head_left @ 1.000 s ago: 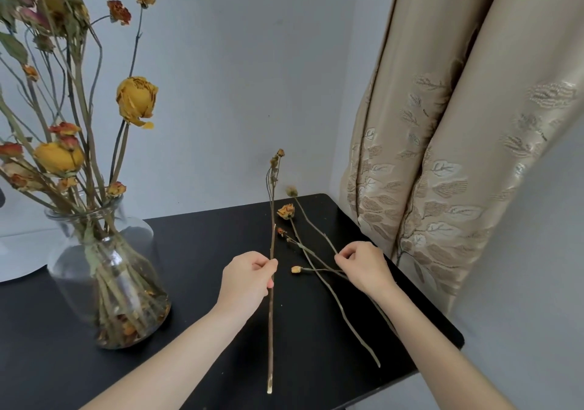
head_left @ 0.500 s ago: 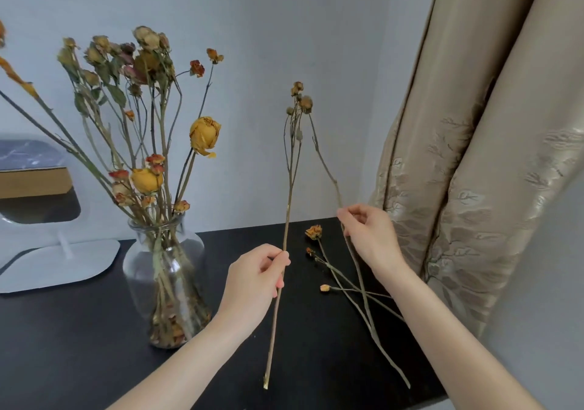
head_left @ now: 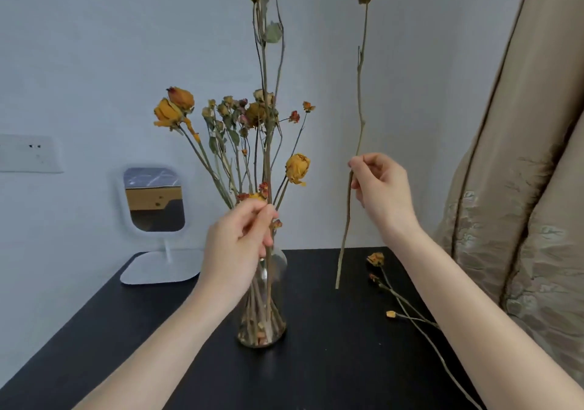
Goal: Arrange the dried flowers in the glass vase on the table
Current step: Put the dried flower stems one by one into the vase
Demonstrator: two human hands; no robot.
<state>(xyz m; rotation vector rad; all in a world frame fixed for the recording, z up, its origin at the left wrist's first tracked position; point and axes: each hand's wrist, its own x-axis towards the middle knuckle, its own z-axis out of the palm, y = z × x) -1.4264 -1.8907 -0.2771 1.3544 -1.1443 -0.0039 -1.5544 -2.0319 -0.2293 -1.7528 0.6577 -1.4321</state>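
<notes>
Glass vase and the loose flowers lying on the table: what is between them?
In the head view, a bare strip of black table; the lower end of the stem that the right hand pinches hangs over it.

A black table (head_left: 316,365) with a matte top runs from the wall to the near edge. A glass vase (head_left: 264,324) stands upright on it, near the middle, with stalks and dry crumbs at its bottom. To the right, well apart from the vase, loose dried stems (head_left: 407,305) lie flat and cross each other, heads toward the wall. At the back left corner sits a white mirror base (head_left: 161,269).
</notes>
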